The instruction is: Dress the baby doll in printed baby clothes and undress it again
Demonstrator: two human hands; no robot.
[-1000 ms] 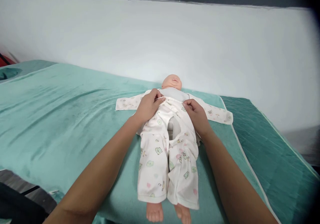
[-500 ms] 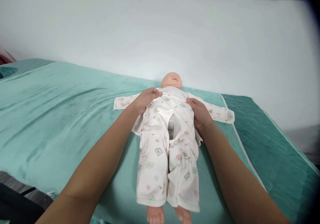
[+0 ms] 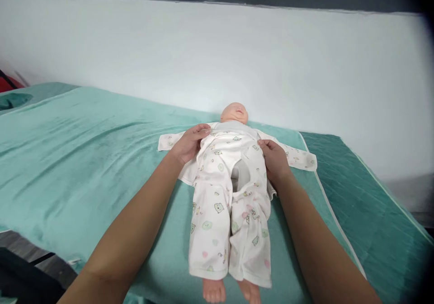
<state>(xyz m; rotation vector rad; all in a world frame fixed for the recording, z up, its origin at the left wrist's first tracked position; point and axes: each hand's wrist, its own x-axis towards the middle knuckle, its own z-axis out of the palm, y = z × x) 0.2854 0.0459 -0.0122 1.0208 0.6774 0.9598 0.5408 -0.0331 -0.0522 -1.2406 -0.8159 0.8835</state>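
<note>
A baby doll (image 3: 233, 112) lies on its back, its head by the wall and its bare feet towards me. It wears white open-crotch trousers (image 3: 210, 225) printed with small green and pink figures. Under them is a white top (image 3: 300, 157), sleeves spread out to both sides. On the left edge of the trousers' waist, my left hand (image 3: 190, 143) pinches the cloth between thumb and fingers. My right hand (image 3: 274, 159) grips the opposite side of the waist, its fingertips curled and partly hidden. Through the crotch opening a greyish-white layer (image 3: 242, 173) shows.
A light green plush sheet (image 3: 84, 159) covers the bed beneath the doll. Darker green quilted cloth (image 3: 356, 182) extends on the right. Behind stands a white wall (image 3: 203, 55). At the lower left are a dark object (image 3: 23, 277) and grey floor.
My left hand has shifted slightly outward along the waist, and my right hand sits a little lower at its side. The waist cloth looks spread wider. The camera view has tilted up slightly.
</note>
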